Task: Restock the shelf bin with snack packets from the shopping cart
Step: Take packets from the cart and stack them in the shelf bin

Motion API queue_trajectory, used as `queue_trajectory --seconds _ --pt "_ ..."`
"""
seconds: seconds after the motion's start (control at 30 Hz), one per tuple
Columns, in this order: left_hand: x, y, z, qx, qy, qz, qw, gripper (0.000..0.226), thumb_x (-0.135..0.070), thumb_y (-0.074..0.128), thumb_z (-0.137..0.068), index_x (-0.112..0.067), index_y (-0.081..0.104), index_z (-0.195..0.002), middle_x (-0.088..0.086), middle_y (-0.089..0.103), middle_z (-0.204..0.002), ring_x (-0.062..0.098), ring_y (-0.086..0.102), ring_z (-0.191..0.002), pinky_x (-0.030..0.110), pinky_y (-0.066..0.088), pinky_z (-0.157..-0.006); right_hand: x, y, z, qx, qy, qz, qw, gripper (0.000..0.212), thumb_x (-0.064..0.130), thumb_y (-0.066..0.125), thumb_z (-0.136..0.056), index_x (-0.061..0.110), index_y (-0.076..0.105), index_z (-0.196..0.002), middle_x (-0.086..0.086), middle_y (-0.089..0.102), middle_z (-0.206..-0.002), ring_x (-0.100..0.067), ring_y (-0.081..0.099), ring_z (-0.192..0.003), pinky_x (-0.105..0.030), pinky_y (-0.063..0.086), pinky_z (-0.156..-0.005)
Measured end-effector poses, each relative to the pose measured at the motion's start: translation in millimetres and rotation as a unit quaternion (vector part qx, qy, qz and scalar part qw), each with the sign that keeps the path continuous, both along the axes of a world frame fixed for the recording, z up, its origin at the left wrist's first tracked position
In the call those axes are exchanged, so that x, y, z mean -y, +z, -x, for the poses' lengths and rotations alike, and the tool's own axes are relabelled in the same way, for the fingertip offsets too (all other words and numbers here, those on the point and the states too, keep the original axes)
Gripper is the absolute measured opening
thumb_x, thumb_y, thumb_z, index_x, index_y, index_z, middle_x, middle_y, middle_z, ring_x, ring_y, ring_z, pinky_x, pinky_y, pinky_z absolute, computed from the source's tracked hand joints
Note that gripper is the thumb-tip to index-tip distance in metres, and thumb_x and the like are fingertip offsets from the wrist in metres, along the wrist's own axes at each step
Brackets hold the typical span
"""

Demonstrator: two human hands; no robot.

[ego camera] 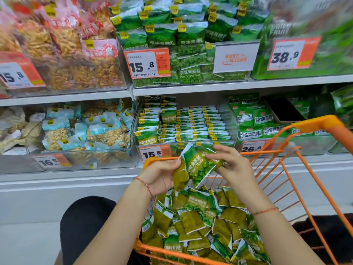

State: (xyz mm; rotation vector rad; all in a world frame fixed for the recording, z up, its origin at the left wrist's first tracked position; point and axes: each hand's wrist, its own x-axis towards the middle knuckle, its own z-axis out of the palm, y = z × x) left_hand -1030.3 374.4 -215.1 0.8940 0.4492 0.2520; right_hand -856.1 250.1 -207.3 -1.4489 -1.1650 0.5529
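Head view, looking down at a person's two bare hands raised over an orange wire shopping cart [282, 169]. Both hands share a small fan of green foil snack packets [196, 165]. The left hand [160, 176] curls its fingers round the left edge of the fan, and its grip is closed on the packets. The right hand [233, 163] pinches the upper right corner, so its grip is narrow and holding too. Each wrist wears a thin red string bracelet. The front packet is glossy, with a white top edge and a picture of green peas, and reads "Garlic Flavor" beside Chinese characters.

Below the grips, the cart is heaped with loose packets [206, 220] of the same kind, many lying back side up in a dull olive green.

Just beyond the grips, on the lower shelf, stands a clear plastic shelf bin [234, 121]. Matching packets stand inside it in tight upright rows, with yellow corner tabs showing. An orange and white price tag [152, 154] on the front of the bin reads "15.8".

To the left of the grips, a clear bin holds pale blue packs of nuts, tagged "16.5". To the right, green packs sit over a tag reading "26.8". On the upper shelf are packets marked "Peas Original Taste", with tags reading "15.8" and "38.9".
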Motion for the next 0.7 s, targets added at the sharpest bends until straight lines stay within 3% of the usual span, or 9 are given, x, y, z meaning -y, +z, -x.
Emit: queue_trajectory --seconds 0.1,0.2,0.23,0.3,0.37,0.43,0.5,0.57,0.7 --pt "11 -2 -5 0.003 0.051 0.017 0.999 0.027 -0.016 0.075 -0.073 -0.009 0.076 -0.099 0.011 0.072 -0.098 0.024 0.071 -0.082 0.034 0.059 -0.069 1 -1 2 -0.063 0.031 0.033 0.997 0.064 -0.024 0.044 -0.076 0.032 0.071 -0.091 0.007 0.059 -0.121 -0.004 0.051 -0.116 -0.007 0.045 -0.074" --pt "12 -3 -4 0.006 0.083 0.021 0.996 0.024 -0.014 0.062 -0.077 -0.008 0.076 -0.096 0.012 0.073 -0.095 0.024 0.071 -0.082 0.033 0.058 -0.065 2 4 5 -0.266 0.064 0.057 0.96 0.037 -0.001 0.049 -0.077 0.017 0.073 -0.098 0.003 0.063 -0.12 -0.012 0.056 -0.114 -0.019 0.052 -0.072" --pt "11 -3 -2 0.006 0.087 0.011 0.996 0.024 -0.014 0.063 -0.076 -0.007 0.077 -0.095 0.012 0.073 -0.094 0.024 0.071 -0.082 0.033 0.058 -0.066 2 4 5 -0.288 0.053 0.065 0.954 0.03 0.007 0.054 -0.081 0.018 0.071 -0.103 0.006 0.064 -0.117 -0.012 0.056 -0.109 -0.024 0.053 -0.074" --pt "9 -5 0 -0.004 0.104 -0.011 0.994 0.023 -0.012 0.056 -0.078 -0.008 0.078 -0.086 0.01 0.074 -0.087 0.021 0.072 -0.076 0.032 0.059 -0.066 3 3 5 -0.25 0.025 0.111 0.961 0.027 0.016 0.06 -0.09 0.027 0.065 -0.115 0.013 0.063 -0.107 -0.008 0.056 -0.101 -0.034 0.052 -0.084" --pt "9 -5 0 -0.023 0.097 -0.018 0.995 0.026 -0.012 0.053 -0.079 -0.008 0.078 -0.086 0.011 0.073 -0.087 0.022 0.071 -0.076 0.032 0.059 -0.069 2 2 6 -0.248 0.053 0.173 0.952 0.041 0.008 0.063 -0.087 0.03 0.059 -0.121 0.002 0.067 -0.098 -0.011 0.063 -0.091 -0.039 0.053 -0.083" --pt "10 -5 -1 -0.033 0.09 -0.017 0.995 0.025 -0.013 0.055 -0.079 -0.006 0.077 -0.088 0.013 0.073 -0.089 0.023 0.071 -0.077 0.033 0.059 -0.071 3 1 8 -0.27 0.095 0.235 0.929 0.038 0.0 0.064 -0.084 0.02 0.062 -0.116 -0.004 0.072 -0.094 -0.015 0.067 -0.086 -0.036 0.054 -0.081" --pt "10 -5 -2 -0.026 0.098 -0.019 0.995 0.026 -0.014 0.054 -0.079 -0.005 0.076 -0.089 0.013 0.073 -0.088 0.023 0.071 -0.075 0.034 0.059 -0.068 3 -1 6 -0.244 0.07 0.271 0.929 0.021 0.005 0.071 -0.08 0.01 0.066 -0.099 -0.005 0.073 -0.095 -0.019 0.066 -0.093 -0.039 0.05 -0.09" --pt "9 -6 -1 -0.016 0.113 -0.017 0.993 0.025 -0.013 0.055 -0.078 -0.004 0.076 -0.089 0.014 0.073 -0.085 0.022 0.071 -0.07 0.034 0.06 -0.061 2 -2 3 -0.237 -0.002 0.261 0.936 0.018 0.01 0.076 -0.076 0.008 0.062 -0.087 -0.007 0.071 -0.093 -0.021 0.063 -0.094 -0.035 0.047 -0.084" --pt "8 -7 0 -0.029 0.122 -0.023 0.992 0.023 -0.011 0.065 -0.077 -0.002 0.071 -0.096 0.013 0.072 -0.081 0.02 0.07 -0.065 0.032 0.059 -0.059 0 -4 -3 -0.319 -0.058 0.201 0.924 0.034 0.004 0.07 -0.081 0.01 0.057 -0.112 -0.007 0.068 -0.093 -0.019 0.063 -0.08 -0.029 0.05 -0.063"
